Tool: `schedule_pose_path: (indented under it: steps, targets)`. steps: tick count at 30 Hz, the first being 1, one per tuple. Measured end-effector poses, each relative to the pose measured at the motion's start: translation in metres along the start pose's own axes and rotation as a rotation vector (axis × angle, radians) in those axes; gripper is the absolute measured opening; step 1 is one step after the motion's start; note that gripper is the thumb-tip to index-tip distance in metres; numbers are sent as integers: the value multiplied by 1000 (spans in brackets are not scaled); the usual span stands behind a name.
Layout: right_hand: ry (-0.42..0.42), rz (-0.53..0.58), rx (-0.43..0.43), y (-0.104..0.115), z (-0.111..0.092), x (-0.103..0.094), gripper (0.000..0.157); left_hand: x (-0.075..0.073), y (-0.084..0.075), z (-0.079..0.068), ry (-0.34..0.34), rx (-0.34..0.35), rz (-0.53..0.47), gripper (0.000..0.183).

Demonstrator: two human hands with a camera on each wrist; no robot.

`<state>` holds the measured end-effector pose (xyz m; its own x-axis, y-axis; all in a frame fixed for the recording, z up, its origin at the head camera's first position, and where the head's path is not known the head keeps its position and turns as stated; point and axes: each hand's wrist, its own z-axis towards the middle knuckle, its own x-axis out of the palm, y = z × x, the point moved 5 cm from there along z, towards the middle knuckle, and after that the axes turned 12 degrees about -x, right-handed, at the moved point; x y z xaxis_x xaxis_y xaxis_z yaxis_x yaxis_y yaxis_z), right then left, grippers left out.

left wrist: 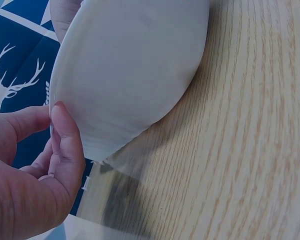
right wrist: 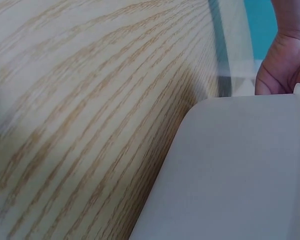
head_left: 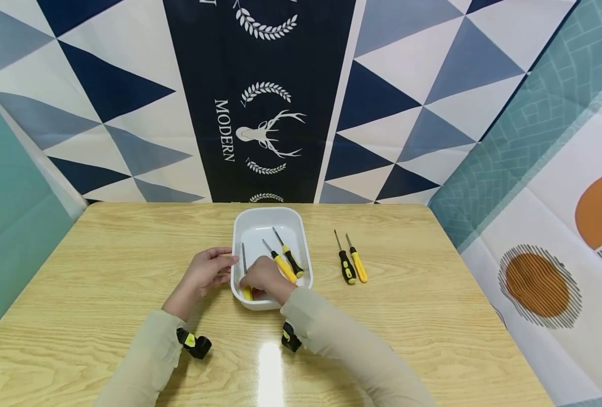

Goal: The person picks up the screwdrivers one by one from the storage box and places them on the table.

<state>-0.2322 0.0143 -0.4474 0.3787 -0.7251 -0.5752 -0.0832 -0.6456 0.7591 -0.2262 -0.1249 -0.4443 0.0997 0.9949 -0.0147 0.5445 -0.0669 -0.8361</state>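
Observation:
A white tray (head_left: 298, 223) with raised sides stands on the table. At its left rim, my left hand (head_left: 206, 273) grips the edge between thumb and fingers; the left wrist view shows this left hand (left wrist: 45, 165) close up. My right hand (head_left: 266, 276) reaches into the tray and holds a screwdriver (head_left: 243, 257) by its yellow handle, the shaft pointing away. The fingertips are partly hidden. To the right inside the tray lie a yellow-handled screwdriver (head_left: 284, 268) and a black-and-yellow screwdriver (head_left: 293, 262). In the right wrist view, the tray's wall (right wrist: 235, 165) hides the held screwdriver.
Right of the tray, a black-handled screwdriver (head_left: 347, 268) and a yellow-handled screwdriver (head_left: 359, 267) lie side by side on the wooden table (head_left: 407, 316). A patterned cloth (head_left: 265, 68) hangs behind the table's far edge.

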Motion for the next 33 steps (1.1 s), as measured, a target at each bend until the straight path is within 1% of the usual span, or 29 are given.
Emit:
schedule_pose_path:
  steps: [4,6,14,16,19,22,25,29,33]
  targets:
    - [12,-16,1,0,0,1,18,-1,2,1,-3,-5,-9,50]
    - [16,-4,1,-1,0,2,16,-1,3,2,-1,-5,-14,50]
    - [33,94,-2,-6,-5,-1,10,-1,5,4,-11,-10,-4,48]
    - [40,147,4,-7,-6,-4,14,-1,4,6,-17,-13,4,48]
    - [48,261,28,-10,-6,-9,24,0,2,8,-23,-13,9,46]
    - [64,342,52,-12,-5,-12,27,-1,0,8,-22,-11,14,47]
    - [75,371,75,-14,-3,-15,26,-1,-1,6,-17,-8,7,49]
    - [98,374,89,-13,-2,-17,29,-1,-1,5,-10,-3,7,52]
    - [118,387,71,-12,-1,-20,34,-2,0,7,-20,-14,13,49]
